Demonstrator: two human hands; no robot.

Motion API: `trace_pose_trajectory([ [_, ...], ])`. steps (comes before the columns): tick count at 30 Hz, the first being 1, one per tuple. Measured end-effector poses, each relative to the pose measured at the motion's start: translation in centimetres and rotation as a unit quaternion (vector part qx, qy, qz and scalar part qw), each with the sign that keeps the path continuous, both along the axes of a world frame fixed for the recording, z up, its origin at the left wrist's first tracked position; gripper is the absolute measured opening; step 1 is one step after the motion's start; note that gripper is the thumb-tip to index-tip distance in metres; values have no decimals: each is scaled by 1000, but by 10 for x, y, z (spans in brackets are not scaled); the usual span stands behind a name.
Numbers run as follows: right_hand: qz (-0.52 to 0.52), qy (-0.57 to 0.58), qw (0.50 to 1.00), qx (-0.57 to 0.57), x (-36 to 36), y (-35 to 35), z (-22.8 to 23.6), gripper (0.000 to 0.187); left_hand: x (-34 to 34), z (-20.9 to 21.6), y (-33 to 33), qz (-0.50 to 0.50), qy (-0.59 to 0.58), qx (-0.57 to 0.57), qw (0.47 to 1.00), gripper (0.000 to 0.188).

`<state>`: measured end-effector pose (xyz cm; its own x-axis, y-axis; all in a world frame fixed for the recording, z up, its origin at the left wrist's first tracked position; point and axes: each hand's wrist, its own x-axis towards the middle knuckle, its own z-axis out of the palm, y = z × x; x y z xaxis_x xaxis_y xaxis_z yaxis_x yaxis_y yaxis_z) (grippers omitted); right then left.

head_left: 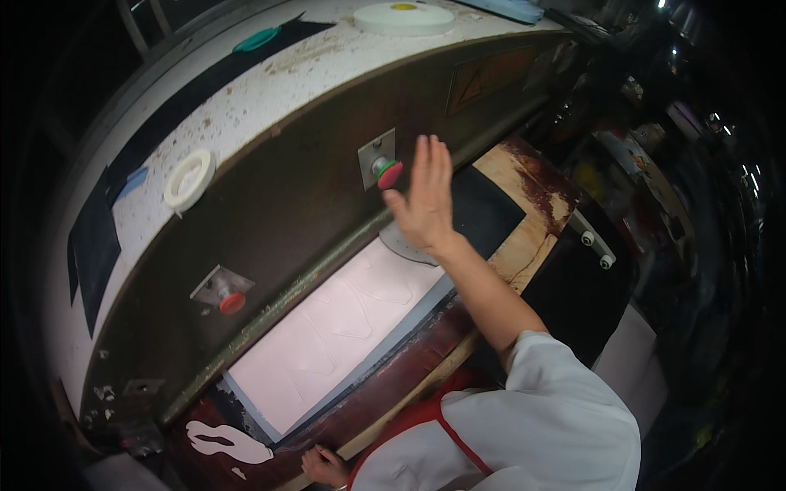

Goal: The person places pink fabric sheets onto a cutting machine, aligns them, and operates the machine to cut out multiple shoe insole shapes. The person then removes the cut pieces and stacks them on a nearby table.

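Lengthwise, the pink sheet [337, 334] runs lower-left to upper-right.

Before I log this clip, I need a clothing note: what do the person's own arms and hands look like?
The right hand and left hand are both ungloved. A loose, pale short sleeve covers the right upper arm, leaving the forearm bare, with no cables. A thin red strap crosses the pale top. The left sleeve cannot be made out.
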<state>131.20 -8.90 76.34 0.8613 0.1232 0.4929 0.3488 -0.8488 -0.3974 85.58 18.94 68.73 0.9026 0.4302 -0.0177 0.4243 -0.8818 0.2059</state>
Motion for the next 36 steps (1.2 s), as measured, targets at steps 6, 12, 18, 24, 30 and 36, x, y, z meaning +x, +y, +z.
trace_pose_trajectory([
  [6,-36,1,998,58,118,99,-33,100,167,-45,86,50,-92,43,994,31],
  [12,-27,51,995,81,209,160,-42,97,315,-58,177,-56,-203,89,974,27],
  [18,-38,250,964,85,19,75,-28,72,246,-20,156,-7,-106,12,994,28],
  [24,133,225,963,66,-40,52,-71,37,224,-43,155,-48,-86,69,993,31],
  [30,159,204,964,57,-75,37,-64,40,193,-50,153,-43,-107,54,992,30],
  [36,104,288,952,-29,-108,25,-34,38,160,-20,139,-155,-213,57,963,25],
])
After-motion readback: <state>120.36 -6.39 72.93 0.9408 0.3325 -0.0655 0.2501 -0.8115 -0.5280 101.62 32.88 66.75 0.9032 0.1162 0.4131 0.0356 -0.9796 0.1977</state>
